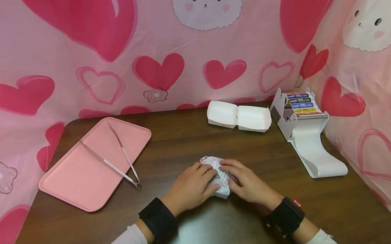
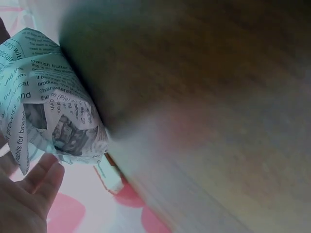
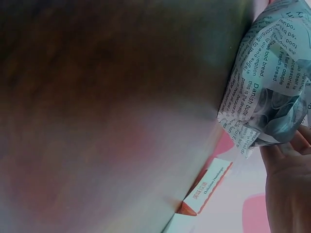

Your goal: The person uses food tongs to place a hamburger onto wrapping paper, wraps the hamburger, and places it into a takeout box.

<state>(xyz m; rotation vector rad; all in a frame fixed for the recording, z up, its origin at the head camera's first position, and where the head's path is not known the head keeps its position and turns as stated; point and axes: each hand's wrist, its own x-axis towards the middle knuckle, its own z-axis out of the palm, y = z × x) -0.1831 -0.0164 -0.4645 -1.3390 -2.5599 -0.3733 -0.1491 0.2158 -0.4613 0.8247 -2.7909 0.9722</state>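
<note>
Printed newspaper-style wrapping paper (image 1: 219, 176) is folded into a small bundle on the dark wooden table, in the middle of the head view. My left hand (image 1: 193, 185) holds its left side, fingers bent over the top. From the right, my right hand (image 1: 248, 181) grips it with fingers and thumb on the paper. Folded layers of the bundle (image 2: 53, 97) and a pointed loose corner show in the left wrist view. Its other side (image 3: 267, 77) fills the upper right of the right wrist view. Whatever the paper encloses is hidden.
At the left, metal tongs (image 1: 122, 173) lie across a pink tray (image 1: 74, 185), their closed end over its edge. A white hinged hamburger box (image 1: 254, 117) sits open at the back. Right of it stands a label dispenser (image 1: 306, 117) with a white strip hanging out.
</note>
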